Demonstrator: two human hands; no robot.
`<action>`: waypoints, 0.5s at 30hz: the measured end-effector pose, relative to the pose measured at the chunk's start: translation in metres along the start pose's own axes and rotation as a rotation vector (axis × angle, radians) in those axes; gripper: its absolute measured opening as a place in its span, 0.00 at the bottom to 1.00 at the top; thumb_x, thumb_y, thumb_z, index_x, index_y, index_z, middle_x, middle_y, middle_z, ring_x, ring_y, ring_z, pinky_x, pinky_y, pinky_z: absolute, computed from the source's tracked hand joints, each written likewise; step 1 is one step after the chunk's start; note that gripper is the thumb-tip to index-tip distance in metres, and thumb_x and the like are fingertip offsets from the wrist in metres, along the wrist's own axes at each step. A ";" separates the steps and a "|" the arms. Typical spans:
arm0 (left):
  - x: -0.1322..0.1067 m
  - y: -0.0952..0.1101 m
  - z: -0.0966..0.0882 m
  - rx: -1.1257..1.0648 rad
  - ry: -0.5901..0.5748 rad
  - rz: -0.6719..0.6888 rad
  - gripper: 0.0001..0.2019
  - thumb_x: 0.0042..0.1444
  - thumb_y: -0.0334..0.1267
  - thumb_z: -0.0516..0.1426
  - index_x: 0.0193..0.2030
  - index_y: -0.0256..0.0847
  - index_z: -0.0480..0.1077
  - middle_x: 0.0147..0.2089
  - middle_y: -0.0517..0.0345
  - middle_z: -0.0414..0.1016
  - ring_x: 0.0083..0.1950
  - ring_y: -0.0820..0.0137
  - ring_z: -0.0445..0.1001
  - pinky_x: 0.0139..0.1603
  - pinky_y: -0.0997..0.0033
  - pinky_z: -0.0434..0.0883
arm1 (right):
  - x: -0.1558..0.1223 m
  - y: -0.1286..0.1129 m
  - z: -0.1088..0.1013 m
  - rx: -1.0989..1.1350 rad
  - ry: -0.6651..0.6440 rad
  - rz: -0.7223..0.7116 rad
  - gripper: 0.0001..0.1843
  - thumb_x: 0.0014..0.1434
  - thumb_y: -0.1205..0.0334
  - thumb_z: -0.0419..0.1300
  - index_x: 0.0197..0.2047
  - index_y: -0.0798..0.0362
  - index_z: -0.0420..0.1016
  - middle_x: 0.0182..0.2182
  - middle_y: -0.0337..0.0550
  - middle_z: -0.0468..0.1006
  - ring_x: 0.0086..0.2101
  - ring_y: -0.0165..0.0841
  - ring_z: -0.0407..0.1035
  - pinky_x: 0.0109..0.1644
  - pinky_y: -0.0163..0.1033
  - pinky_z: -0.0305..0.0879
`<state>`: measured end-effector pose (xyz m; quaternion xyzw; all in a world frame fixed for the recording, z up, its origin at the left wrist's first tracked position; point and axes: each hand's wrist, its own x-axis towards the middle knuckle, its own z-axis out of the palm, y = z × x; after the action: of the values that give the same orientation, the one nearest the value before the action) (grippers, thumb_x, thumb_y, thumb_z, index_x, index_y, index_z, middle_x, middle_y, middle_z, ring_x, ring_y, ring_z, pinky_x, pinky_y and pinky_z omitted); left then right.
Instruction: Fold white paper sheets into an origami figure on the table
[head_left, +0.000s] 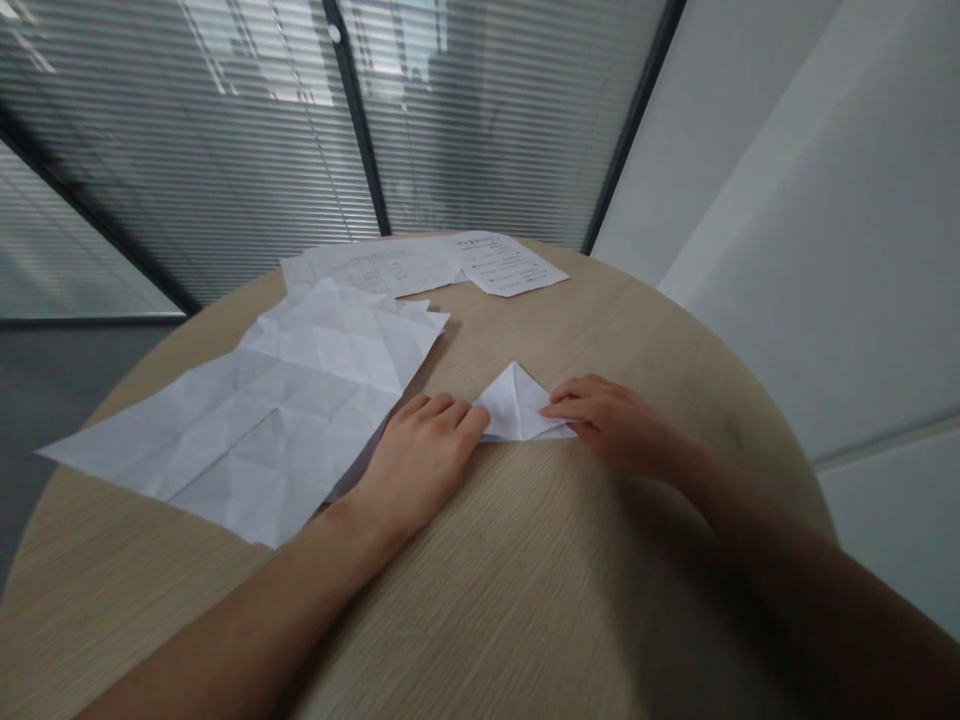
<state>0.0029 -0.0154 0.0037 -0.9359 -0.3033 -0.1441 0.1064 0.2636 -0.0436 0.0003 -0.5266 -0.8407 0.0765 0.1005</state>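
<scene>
Folded white paper triangle (517,408) lies on the pale wood-grain desk (570,310) between the hands, its long edge running across the view and its point aimed away from the person. At far left lies a large creased paper sheet (277,410), with two printed sheets (375,267) beyond it. The left hand (420,465), just beside the creased sheet, curls its fingers against the triangle's left corner, hiding it. The right hand (619,425) lays its fingers on the right corner. Whether either hand pinches the paper, I cannot tell.
</scene>
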 end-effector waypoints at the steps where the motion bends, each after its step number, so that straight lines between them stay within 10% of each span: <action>1: 0.001 0.001 -0.001 -0.007 -0.034 -0.004 0.11 0.56 0.21 0.52 0.34 0.38 0.71 0.31 0.54 0.75 0.34 0.60 0.73 0.37 0.60 0.72 | -0.001 0.001 -0.002 0.018 -0.018 -0.005 0.18 0.61 0.71 0.58 0.53 0.53 0.81 0.52 0.51 0.79 0.52 0.44 0.71 0.59 0.50 0.65; 4: 0.002 0.003 -0.002 -0.065 -0.114 -0.041 0.06 0.56 0.26 0.54 0.35 0.37 0.71 0.33 0.52 0.75 0.36 0.59 0.73 0.39 0.59 0.73 | -0.003 0.003 -0.006 0.083 -0.034 0.004 0.15 0.65 0.60 0.58 0.50 0.53 0.82 0.52 0.52 0.79 0.53 0.44 0.72 0.60 0.51 0.65; 15: 0.001 0.004 0.011 -0.156 -0.192 -0.170 0.14 0.65 0.32 0.53 0.55 0.39 0.72 0.53 0.47 0.73 0.52 0.55 0.69 0.53 0.51 0.71 | 0.002 0.004 -0.009 0.175 -0.047 0.168 0.21 0.53 0.70 0.66 0.52 0.56 0.77 0.42 0.48 0.78 0.38 0.36 0.71 0.44 0.41 0.65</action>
<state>0.0084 -0.0145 -0.0061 -0.9218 -0.3781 -0.0857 -0.0085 0.2690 -0.0399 0.0083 -0.5826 -0.7857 0.1700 0.1196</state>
